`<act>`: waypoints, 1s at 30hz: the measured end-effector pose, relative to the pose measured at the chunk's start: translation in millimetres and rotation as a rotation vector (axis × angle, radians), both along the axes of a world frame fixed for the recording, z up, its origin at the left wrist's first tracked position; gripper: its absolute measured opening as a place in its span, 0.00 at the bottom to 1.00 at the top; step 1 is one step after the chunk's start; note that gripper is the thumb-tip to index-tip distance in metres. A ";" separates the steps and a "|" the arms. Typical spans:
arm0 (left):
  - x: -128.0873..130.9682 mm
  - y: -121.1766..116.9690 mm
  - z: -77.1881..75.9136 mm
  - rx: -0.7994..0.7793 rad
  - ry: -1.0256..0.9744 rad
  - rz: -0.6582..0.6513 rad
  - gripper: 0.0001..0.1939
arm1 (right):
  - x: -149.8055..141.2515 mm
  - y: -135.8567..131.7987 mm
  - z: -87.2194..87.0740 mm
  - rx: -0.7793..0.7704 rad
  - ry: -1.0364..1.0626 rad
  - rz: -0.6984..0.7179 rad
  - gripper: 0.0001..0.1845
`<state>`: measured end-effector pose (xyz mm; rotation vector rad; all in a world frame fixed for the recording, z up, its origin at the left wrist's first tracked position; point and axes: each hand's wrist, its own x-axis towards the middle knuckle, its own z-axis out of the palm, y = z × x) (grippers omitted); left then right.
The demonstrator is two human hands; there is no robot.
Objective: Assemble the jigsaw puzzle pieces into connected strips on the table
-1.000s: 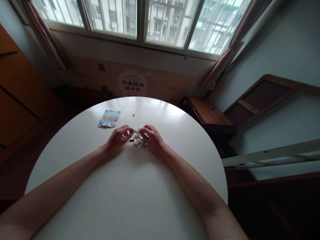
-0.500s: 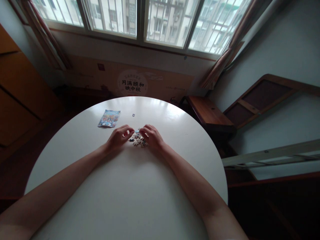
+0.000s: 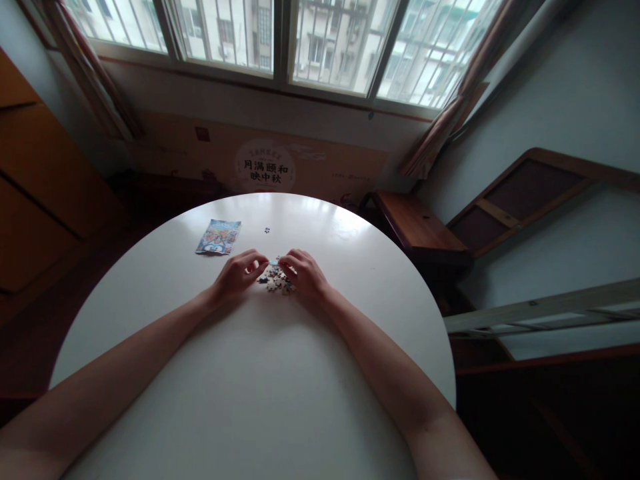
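A small heap of jigsaw pieces lies on the round white table, a little past its middle. My left hand and my right hand rest on either side of the heap, fingers curled inward. Their fingertips meet over a small piece pinched between them; I cannot make out its picture. A single stray piece lies farther back on the table.
A colourful printed packet lies flat at the table's far left. A dark wooden stool stands beyond the right edge, with leaning wooden panels behind it. A barred window and a wooden cabinet frame the back.
Almost nothing differs; my fingertips have drawn slightly closer over the heap, and both forearms stay where they were.
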<state>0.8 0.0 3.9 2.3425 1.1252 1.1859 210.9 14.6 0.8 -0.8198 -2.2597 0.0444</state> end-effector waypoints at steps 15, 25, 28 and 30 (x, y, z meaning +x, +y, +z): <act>0.2 -0.1 0.8 0.013 0.022 0.008 0.11 | 0.9 0.3 -0.4 0.008 -0.012 -0.003 0.09; 0.7 -0.4 0.4 0.000 0.012 0.010 0.12 | 1.0 -0.3 0.6 -0.022 -0.013 0.001 0.09; 0.4 -0.1 -0.3 0.002 0.016 0.014 0.11 | 0.7 -0.4 1.2 -0.025 -0.012 -0.002 0.09; 0.3 0.1 -0.8 0.003 0.026 0.020 0.11 | 0.7 -0.3 1.2 -0.021 -0.011 -0.006 0.09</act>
